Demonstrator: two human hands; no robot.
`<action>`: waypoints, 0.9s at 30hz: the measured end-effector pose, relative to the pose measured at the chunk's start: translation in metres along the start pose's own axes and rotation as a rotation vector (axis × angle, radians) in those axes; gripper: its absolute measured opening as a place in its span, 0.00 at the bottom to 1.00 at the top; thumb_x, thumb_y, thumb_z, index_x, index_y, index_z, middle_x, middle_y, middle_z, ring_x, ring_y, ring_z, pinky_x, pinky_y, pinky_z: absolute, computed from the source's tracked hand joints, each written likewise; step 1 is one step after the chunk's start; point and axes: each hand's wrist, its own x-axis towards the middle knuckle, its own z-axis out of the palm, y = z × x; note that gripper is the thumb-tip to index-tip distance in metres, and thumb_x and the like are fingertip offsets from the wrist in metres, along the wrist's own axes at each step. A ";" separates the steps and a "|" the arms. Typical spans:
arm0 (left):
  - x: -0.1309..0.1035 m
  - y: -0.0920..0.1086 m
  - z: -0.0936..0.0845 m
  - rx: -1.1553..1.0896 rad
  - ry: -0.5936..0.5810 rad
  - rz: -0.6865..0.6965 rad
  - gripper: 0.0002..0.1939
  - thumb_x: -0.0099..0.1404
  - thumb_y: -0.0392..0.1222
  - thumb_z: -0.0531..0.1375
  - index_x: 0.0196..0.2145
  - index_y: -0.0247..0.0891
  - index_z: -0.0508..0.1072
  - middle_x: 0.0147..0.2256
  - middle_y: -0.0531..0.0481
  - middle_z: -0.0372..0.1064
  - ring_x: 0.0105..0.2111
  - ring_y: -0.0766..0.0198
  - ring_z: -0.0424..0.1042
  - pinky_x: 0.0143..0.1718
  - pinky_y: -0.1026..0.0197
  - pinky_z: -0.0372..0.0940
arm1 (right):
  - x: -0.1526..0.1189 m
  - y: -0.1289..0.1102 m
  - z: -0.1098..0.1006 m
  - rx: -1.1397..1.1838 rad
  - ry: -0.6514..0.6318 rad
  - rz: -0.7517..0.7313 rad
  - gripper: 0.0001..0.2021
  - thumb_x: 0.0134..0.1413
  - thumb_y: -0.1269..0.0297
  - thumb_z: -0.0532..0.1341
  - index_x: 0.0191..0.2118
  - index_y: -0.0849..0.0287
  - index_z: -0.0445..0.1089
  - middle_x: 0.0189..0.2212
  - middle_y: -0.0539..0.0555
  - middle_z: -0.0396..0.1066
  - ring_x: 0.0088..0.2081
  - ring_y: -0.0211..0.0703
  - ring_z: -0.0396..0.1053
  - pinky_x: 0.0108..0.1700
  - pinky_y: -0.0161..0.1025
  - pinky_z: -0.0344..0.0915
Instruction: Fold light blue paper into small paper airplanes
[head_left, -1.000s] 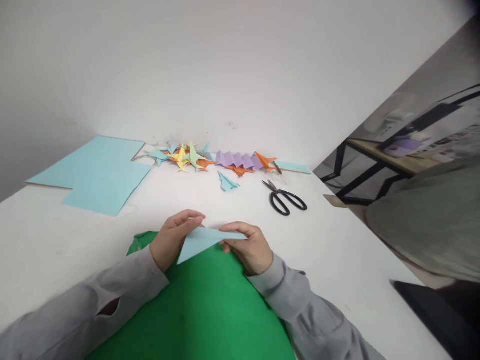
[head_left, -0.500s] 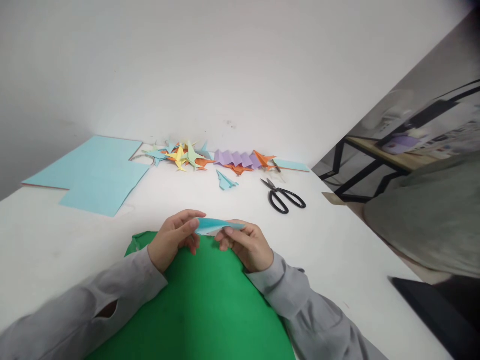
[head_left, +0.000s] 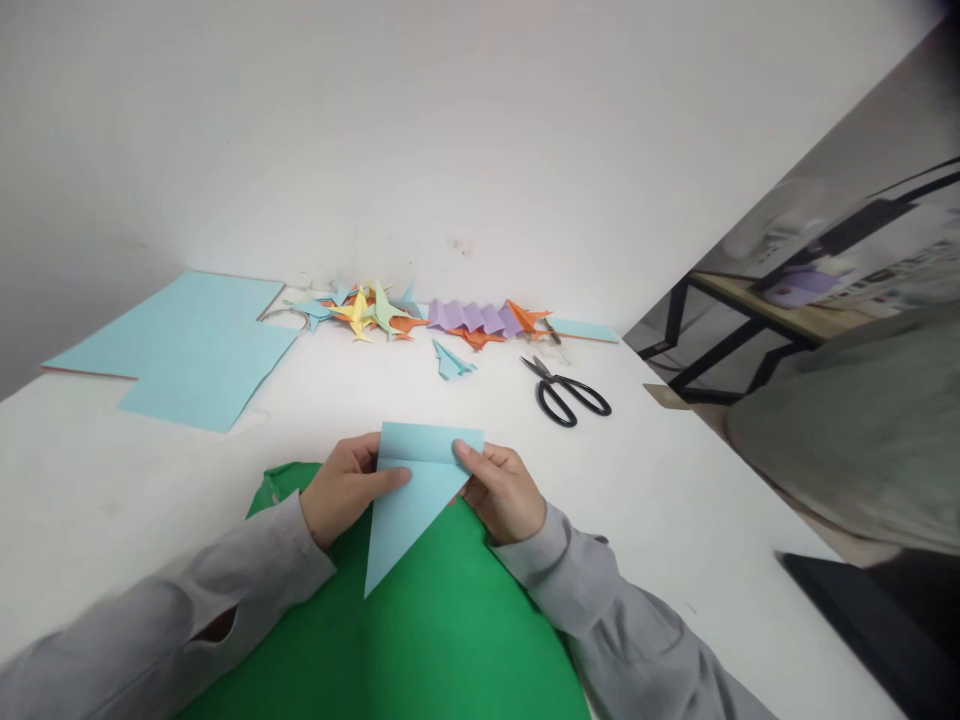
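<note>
A light blue sheet of paper (head_left: 420, 495) is held up in front of me, with a crease running across its upper part and a pointed corner hanging down at the left. My left hand (head_left: 352, 485) grips its left edge, thumb flat on the face and fingers hidden behind. My right hand (head_left: 502, 485) pinches the right side, its thumb near the crease. Under both hands lies a green cloth or cushion (head_left: 420, 640). Beyond the hands, a small folded blue paper plane (head_left: 452, 361) rests on the white table (head_left: 360, 385).
Black-handled scissors (head_left: 566, 390) lie partly spread at the right. Large blue paper sheets (head_left: 202, 350) are at the left. Along the wall sit a pile of coloured folded paper planes (head_left: 375, 312) and a pleated purple paper (head_left: 474, 317). A person (head_left: 862, 430) is at the far right.
The blue paper has turned from nearly edge-on to face me, showing its crease and hanging point. My left thumb now lies on its face. The things on the table have stayed put.
</note>
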 end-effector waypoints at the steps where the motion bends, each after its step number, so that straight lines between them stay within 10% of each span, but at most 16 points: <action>1: 0.000 0.000 0.000 0.009 -0.002 0.002 0.14 0.47 0.37 0.64 0.34 0.33 0.74 0.29 0.48 0.73 0.29 0.61 0.69 0.32 0.58 0.63 | 0.000 0.000 0.000 -0.003 0.004 0.001 0.16 0.42 0.56 0.64 0.17 0.64 0.68 0.11 0.50 0.66 0.14 0.34 0.62 0.17 0.32 0.58; 27: 0.000 0.001 0.000 0.224 0.131 0.020 0.08 0.47 0.40 0.63 0.26 0.35 0.70 0.18 0.57 0.58 0.20 0.71 0.55 0.22 0.66 0.50 | -0.001 -0.008 0.001 0.131 -0.033 0.078 0.23 0.40 0.44 0.59 0.25 0.64 0.73 0.12 0.52 0.67 0.15 0.38 0.65 0.20 0.34 0.63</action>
